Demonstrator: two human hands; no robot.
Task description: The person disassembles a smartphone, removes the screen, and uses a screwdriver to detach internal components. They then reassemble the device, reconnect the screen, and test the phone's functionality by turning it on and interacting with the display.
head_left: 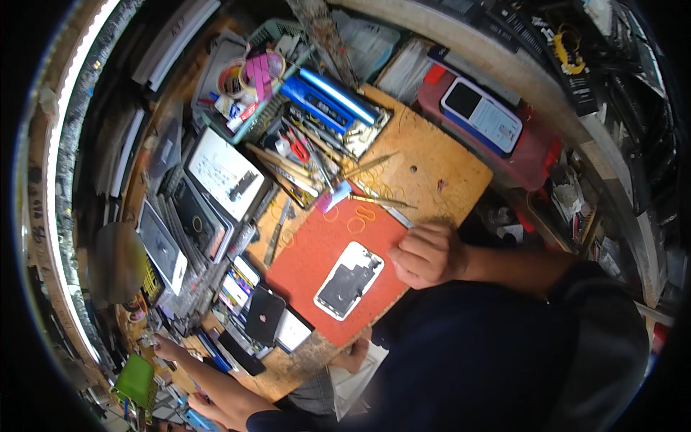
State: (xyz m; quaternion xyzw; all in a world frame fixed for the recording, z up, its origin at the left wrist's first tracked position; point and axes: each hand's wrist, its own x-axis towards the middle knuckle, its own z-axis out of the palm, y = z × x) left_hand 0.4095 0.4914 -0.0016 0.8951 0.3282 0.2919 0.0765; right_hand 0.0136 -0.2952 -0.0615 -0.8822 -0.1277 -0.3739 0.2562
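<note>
My right hand (426,253), fingers curled and their undersides hidden, rests on the red mat (299,263) at the right of an opened white-framed phone part (349,281) with black innards. Yellow rubber bands (356,223) lie above it. My left hand (167,349) reaches to the lower left among small items, fingertips closed around or on something too small to make out, above a green container (133,381). Dark and white phones (265,317) lie left of the mat on the wooden bench (450,165).
A tool tray (302,155), basket of tape rolls (259,72), blue device (324,101) and stacked tablets (162,245) crowd the back and left. A pink box with a phone (489,119) sits upper right. Skin, perhaps a foot or hand (353,356), shows below the bench's front edge.
</note>
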